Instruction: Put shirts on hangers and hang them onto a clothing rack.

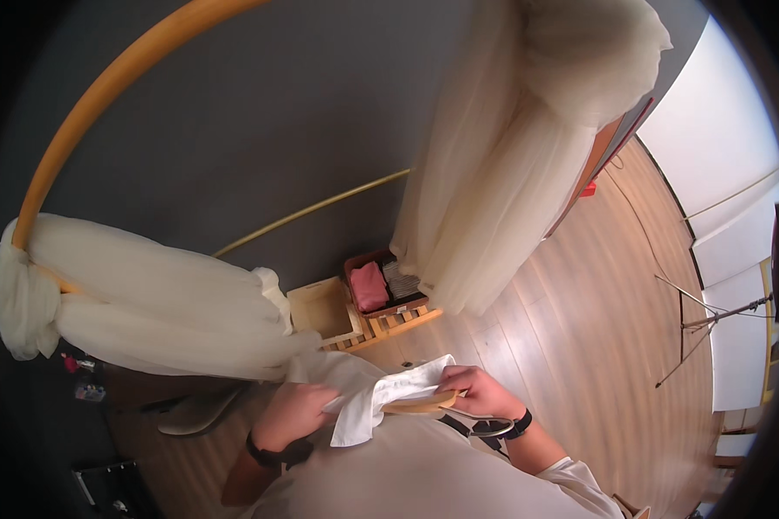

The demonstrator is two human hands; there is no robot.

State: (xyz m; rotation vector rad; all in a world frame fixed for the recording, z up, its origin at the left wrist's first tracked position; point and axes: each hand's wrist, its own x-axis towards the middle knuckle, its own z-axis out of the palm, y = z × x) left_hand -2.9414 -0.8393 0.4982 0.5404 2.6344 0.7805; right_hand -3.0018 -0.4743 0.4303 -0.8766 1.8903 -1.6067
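Note:
A white garment (pixel 394 394), which looks like a shirt, is held up in front of my body, its cloth bunched and folded over. My left hand (pixel 294 415) is closed on its cloth at the left side, the fingertips partly hidden. A wooden hanger (pixel 420 403) lies against the garment, its metal hook (pixel 498 426) pointing right, toward my right wrist. My right hand (pixel 480 391) grips the hanger's right part, its fingers curled beside the garment's edge. Dark bands circle both wrists.
Ahead, a cream bin (pixel 316 310) and an open brown suitcase (pixel 355 290) with folded pink cloth (pixel 369 287) rest on a slatted wooden rack (pixel 398 327). Tulle drapes (pixel 493 173) hang beside a wooden arch (pixel 86 104). A tripod stand (pixel 685 326) is at the right.

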